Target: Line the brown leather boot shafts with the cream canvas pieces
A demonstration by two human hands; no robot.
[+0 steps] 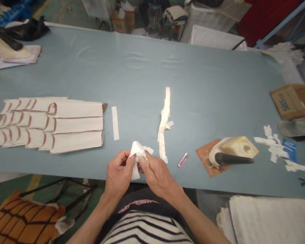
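Observation:
My left hand and my right hand are together at the table's front edge, both closed on a folded white strip. One end of the strip hangs below my fingers, and small pale flaps stick out beside the right fingertips. Just beyond the left hand lies a single flat white strip. A long pile of cream strips runs away from me past the right hand. To the right of that pile rest small pink-handled thread snips.
Overlapping stacks of cream fabric pieces with brown edges cover the table's left side. An iron with a black handle stands on a brown pad at right. White scraps and a cardboard box lie farther right. Another iron sits far left.

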